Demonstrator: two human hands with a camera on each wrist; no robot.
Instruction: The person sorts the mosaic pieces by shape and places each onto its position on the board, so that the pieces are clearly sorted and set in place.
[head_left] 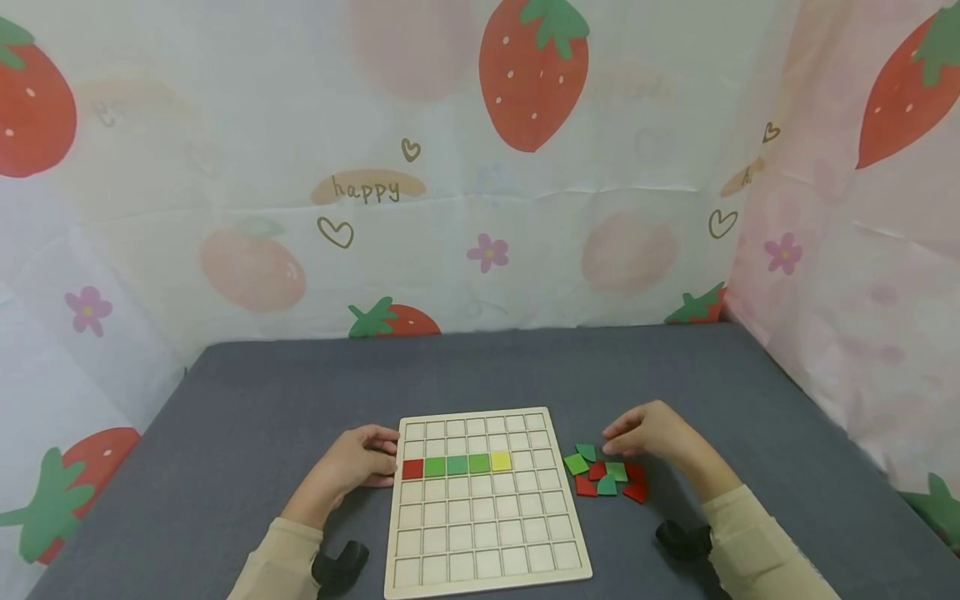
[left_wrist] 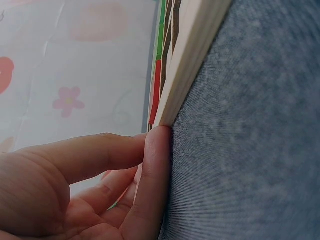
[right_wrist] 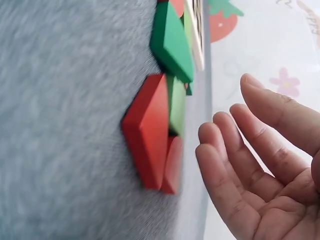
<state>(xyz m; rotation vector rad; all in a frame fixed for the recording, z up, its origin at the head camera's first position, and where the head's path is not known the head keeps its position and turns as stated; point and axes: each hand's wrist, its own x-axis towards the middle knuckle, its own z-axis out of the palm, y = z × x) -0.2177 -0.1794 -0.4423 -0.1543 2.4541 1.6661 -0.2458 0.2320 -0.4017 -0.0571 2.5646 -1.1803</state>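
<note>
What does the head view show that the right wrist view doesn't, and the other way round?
Only the head view shows the left hand and, on the pale wooden gridded board, a row of red, green and yellow square tiles. Only the right wrist view shows the palm side of the right hand and a close-up of an angular red block's thick side. Both show that hand, loose red and green blocks, gray cloth, strawberry-print curtain and at least part of the board.

Pale cloth walls (head_left: 450,204) are enclosing a grey desk (head_left: 645,367) at the back and sides, and are displaying red strawberries (head_left: 534,92), pink flowers (head_left: 488,252), outlined hearts (head_left: 411,150) and "happy" lettering (head_left: 366,190).
</note>
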